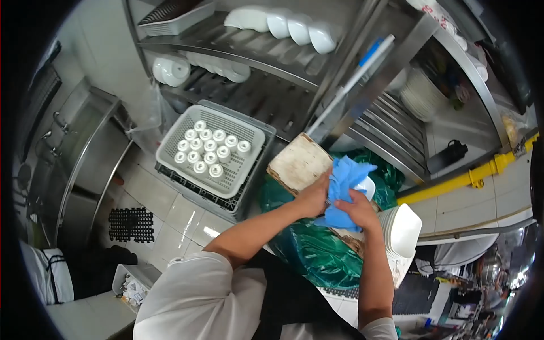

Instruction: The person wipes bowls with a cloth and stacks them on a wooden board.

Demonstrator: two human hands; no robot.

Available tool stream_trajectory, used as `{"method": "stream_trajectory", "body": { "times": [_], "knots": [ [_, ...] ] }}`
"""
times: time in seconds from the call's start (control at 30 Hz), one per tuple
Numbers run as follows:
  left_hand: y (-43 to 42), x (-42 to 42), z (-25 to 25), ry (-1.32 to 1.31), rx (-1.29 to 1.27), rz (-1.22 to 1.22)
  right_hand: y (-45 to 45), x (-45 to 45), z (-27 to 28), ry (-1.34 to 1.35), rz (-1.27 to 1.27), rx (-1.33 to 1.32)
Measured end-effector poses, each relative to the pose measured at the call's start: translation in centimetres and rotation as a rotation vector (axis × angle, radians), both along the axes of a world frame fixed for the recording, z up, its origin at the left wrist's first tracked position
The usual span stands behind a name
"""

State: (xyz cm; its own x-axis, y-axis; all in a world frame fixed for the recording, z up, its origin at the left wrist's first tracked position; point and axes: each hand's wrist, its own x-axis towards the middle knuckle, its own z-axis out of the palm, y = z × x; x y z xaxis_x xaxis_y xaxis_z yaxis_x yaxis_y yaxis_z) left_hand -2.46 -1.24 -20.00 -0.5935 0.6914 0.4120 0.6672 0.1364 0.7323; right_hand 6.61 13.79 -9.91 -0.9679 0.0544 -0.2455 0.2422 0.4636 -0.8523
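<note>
I see a steel rack [226,96] as the biggest thing in my view, well beyond the hands and off to the left hand's far side. Below both hands spreads the green plastic [317,255], crumpled and shiny, showing around the worn board [300,161]. The board's bare end reaches forward and left past the left hand. Well apart from that hand, out to its left, I make out a pale basket [241,127] holding small white round pieces [210,145] in loose rows. A stack of white dishes [399,232] sits just beside the right hand, on its outer side; the right hand is clearly the nearer of the two to it.

The blue cloth [343,184] is between the hands, to the right of the left hand and ahead and left of the right. Its long axis runs roughly away from the body, crossing in front of the left fingers. A white dish [368,187] shows past its edge, just ahead of the right fingers, mostly covered.

The left hand [314,195] is closed on the cloth's near side, its fingertips hidden from me. The right hand [360,212] grips the cloth with thumb and fingers; whether it also bears on the dish, I cannot tell.
</note>
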Motion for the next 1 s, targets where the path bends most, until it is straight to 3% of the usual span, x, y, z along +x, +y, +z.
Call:
{"method": "stream_trajectory", "body": {
  "times": [0.13,0.2,0.23,0.3,0.33,0.37,0.43,0.47,0.53,0.57,0.63,0.67,0.73,0.8,0.87,0.93,1.0],
  "knots": [
    [-0.4,0.6,1.8,-0.183,0.017,0.007,0.1,1.6,4.0,-0.020,-0.110,-0.213],
    [-0.5,0.6,2.4,-0.219,0.092,-0.022,0.2,2.2,5.6,0.175,-0.086,0.087],
    [-0.8,0.8,2.4,-0.228,0.041,0.002,0.4,2.3,4.8,0.176,-0.111,0.093],
    [-0.7,0.8,1.9,-0.169,-0.029,0.022,0.3,2.2,2.4,0.370,-0.178,0.859],
    [-0.1,0.2,0.4,-0.103,0.012,0.012,-0.3,1.7,2.7,0.029,-0.102,0.647],
    [0.4,0.0,-1.1,-0.048,0.051,0.000,-0.2,1.6,-0.9,0.053,0.069,1.015],
    [-0.6,0.3,1.1,-0.103,0.000,-0.007,-1.5,2.4,-2.7,0.366,0.071,1.106],
    [-0.7,0.5,1.9,-0.107,0.000,-0.042,-1.7,2.6,-2.5,0.343,0.043,1.113],
    [-0.9,0.8,3.2,-0.297,-0.089,0.002,-1.8,2.3,-1.6,0.190,0.012,0.737],
    [-1.0,1.0,3.8,-0.289,-0.091,-0.029,-1.5,2.3,-1.4,0.184,-0.019,0.742],
    [-1.2,1.2,4.7,-0.392,-0.140,-0.021,-1.0,2.6,-0.8,0.145,-0.205,0.281],
    [-1.2,0.5,3.4,-0.370,-0.141,-0.055,-1.2,3.1,-0.7,0.160,-0.242,0.289],
    [-0.1,-0.6,-0.1,0.065,-0.108,0.002,-2.4,5.6,-0.3,0.314,-0.390,-0.511],
    [-1.3,1.7,5.1,0.091,-0.148,0.026,-4.1,9.1,0.4,0.308,-0.430,-0.497],
    [-1.2,0.3,3.7,0.264,-0.268,-0.075,-5.6,12.5,0.3,0.254,-0.416,-0.513],
    [-1.6,0.1,6.0,0.527,-0.465,-0.229,-6.5,15.3,-0.6,0.255,-0.353,-0.511],
    [-0.7,0.8,8.4,0.567,-0.527,-0.296,-6.9,17.6,-2.4,0.268,-0.329,-0.674]
  ]
}}
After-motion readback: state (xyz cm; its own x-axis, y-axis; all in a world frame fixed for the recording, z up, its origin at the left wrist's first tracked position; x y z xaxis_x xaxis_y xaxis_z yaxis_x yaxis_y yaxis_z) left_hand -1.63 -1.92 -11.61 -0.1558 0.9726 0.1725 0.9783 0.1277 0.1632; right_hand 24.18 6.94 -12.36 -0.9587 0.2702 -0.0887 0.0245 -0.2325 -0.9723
